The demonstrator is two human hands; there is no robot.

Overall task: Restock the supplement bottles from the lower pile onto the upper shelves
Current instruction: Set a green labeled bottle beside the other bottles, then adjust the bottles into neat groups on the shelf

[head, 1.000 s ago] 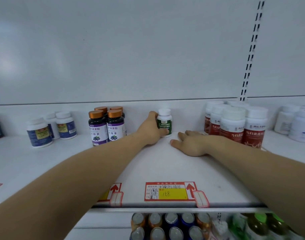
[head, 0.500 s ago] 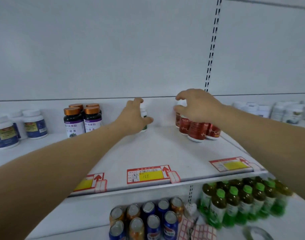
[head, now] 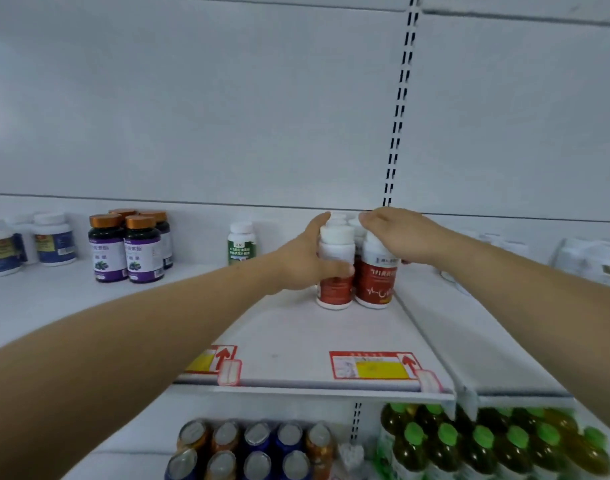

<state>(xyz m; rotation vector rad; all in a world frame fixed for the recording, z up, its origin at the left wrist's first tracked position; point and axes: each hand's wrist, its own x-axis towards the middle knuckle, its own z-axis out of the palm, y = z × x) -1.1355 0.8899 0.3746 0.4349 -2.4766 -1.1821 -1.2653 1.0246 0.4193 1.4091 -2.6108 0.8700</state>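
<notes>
Fingers (head: 338,270) of both hands curled around white-capped, red-labelled supplement bottles (head: 374,278), upright on shelf (head: 296,341).

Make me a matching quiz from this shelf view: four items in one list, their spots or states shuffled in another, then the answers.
1. white-capped bottle with green label
2. dark bottles with orange caps and purple labels
3. white bottles with red labels
4. green-capped drink bottles

A. lower shelf
B. between both hands
C. standing alone
D. left of the green-label bottle

Pairs: 1-C, 2-D, 3-B, 4-A

The left hand grips one; the right hand covers the caps.
</notes>
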